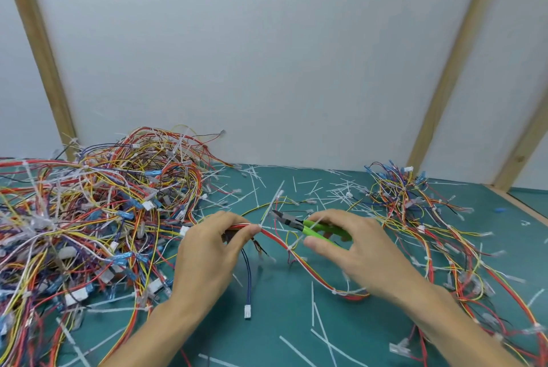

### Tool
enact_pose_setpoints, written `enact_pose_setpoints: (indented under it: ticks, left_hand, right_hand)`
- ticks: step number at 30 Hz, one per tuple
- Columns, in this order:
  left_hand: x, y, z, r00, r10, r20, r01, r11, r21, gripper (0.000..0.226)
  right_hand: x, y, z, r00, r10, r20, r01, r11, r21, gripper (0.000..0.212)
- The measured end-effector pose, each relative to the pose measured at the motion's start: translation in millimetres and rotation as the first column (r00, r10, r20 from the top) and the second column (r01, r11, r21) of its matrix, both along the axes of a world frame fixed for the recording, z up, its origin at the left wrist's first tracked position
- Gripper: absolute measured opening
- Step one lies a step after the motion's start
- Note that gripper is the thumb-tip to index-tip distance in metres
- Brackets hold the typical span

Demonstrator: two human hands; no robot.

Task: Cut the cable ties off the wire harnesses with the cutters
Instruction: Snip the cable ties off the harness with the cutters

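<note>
Nearest to the camera, two bare forearms reach forward over the green tabletop (275,301), where many cut white tie pieces (312,304) lie scattered. The left hand (207,251) makes its grip around a red wire harness (275,240), with the fingers curled and pinching the bundle just beside a white cable tie (261,225) that stands up from it. Below this grip a blue wire with a white connector (247,311) hangs down to the tabletop. The right hand (353,245) holds the green-handled cutters (299,223), fingers curled around the handles; the dark tip points toward the left grip and sits near the tie, without touching it. To the left of the left grip lies a big pile of harnesses (89,218). Right of the right grip lies a smaller pile (421,206). Behind all stands a white wall (267,55).
</note>
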State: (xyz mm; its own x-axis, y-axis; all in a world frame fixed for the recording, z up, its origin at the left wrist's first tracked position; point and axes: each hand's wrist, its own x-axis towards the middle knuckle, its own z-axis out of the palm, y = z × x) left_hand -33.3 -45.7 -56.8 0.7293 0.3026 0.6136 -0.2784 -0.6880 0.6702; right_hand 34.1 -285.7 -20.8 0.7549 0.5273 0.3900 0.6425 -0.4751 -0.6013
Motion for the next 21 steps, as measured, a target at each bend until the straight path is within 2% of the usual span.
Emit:
enact_pose_setpoints:
  ticks: [5,10,14,19,21]
  left_hand:
    - [2.9,1.2,2.0,0.997,-0.076,0.003,0.075,0.997,0.032,0.020]
    - [3.0,1.2,3.0,0.985,-0.163,-0.049,0.165,0.986,0.033,0.014]
    - [1.9,-0.6,2.7,0.984,-0.159,-0.077,0.162,0.986,0.038,0.006]
    - [-1.0,-2.6,5.9,0.978,-0.195,-0.074,0.190,0.979,-0.075,0.007]
    - [-2.0,-2.2,7.5,0.973,-0.215,-0.080,0.206,0.973,-0.108,0.010]
  right_hand:
    - [1.2,0.3,-5.4,0.997,-0.070,-0.032,0.073,0.994,0.077,0.035]
    - [-1.5,1.0,-4.1,0.997,-0.053,-0.057,0.061,0.987,0.146,0.036]
    - [-11.3,3.6,-9.7,0.997,-0.035,-0.069,0.048,0.980,0.195,0.032]
    - [-21.6,1.6,-22.9,0.992,-0.048,-0.115,0.067,0.984,0.167,0.026]
    - [-19.8,-3.0,-21.9,0.992,-0.061,-0.112,0.078,0.985,0.154,0.032]
